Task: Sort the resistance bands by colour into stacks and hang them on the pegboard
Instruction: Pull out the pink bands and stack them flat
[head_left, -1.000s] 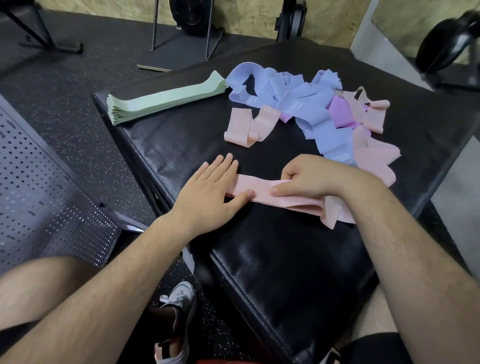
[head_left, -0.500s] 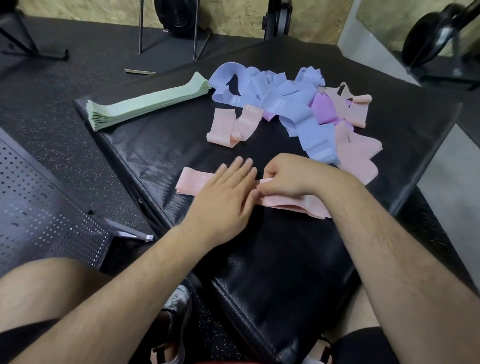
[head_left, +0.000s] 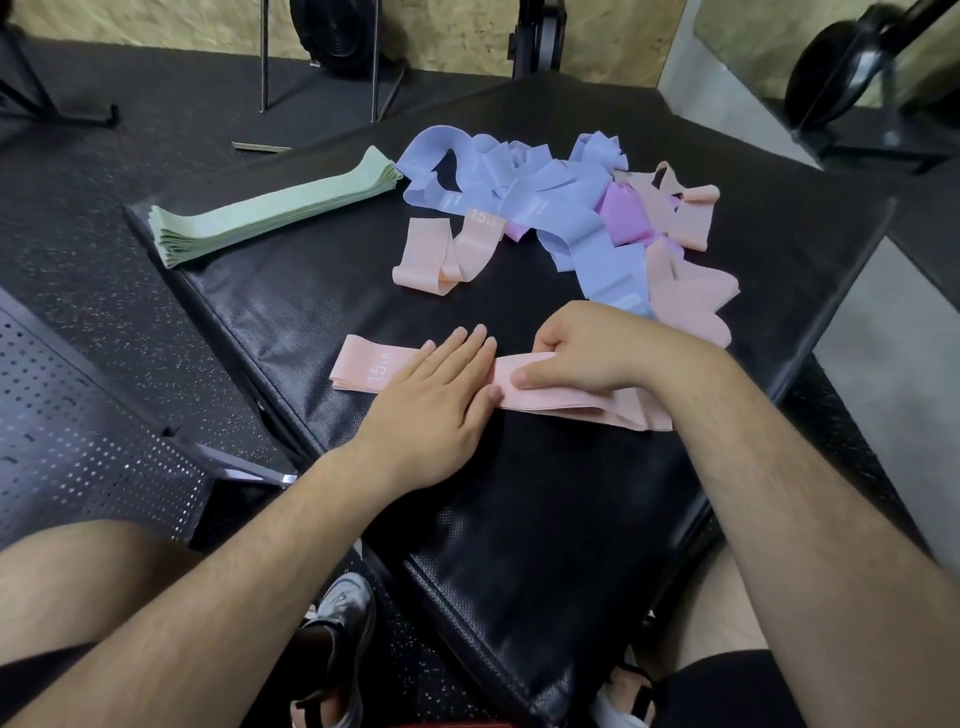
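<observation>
Pink band (head_left: 366, 366) now extended leftward, left hand (head_left: 441, 405) flat atop

I see a neat green stack (head_left: 270, 213) lying flat at the far left and a pink stack (head_left: 366, 366), printed 15 LB, flat nearest me. Beyond it, blue, purple and pink bands (head_left: 569, 228) lie tangled.

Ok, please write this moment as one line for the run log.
stage: sorting pink | left hand: flat on pink band stack | right hand: pinches same stack | green stack: piled, not hung | mixed pile: unsorted
</observation>
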